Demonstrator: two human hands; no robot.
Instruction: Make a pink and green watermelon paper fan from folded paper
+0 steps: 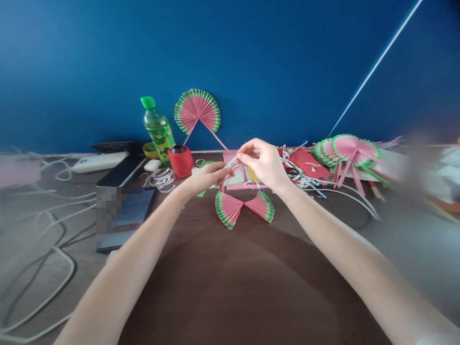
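Observation:
Between the fingertips of both hands is a small whitish strip [232, 162], perhaps tape or paper. My left hand [210, 176] is closed on its lower left end, the fingers pointing right. The thumb and forefinger of my right hand [263, 162] pinch the upper right end. Just below the hands, a pleated paper piece [230, 209] lies on the table, pink with green edges and drawn in at the middle like a bow. Behind the hands are pink, yellow and green paper sheets [254, 175], partly covered by the fingers.
A finished paper fan [197, 108] leans against the blue wall. Near it stand a green-capped bottle [158, 127] and a red thread spool [180, 162]. More fans [350, 148] are piled right, beside red paper [309, 162] and white scraps. Cables [66, 258] and a phone-like device [125, 218] lie left.

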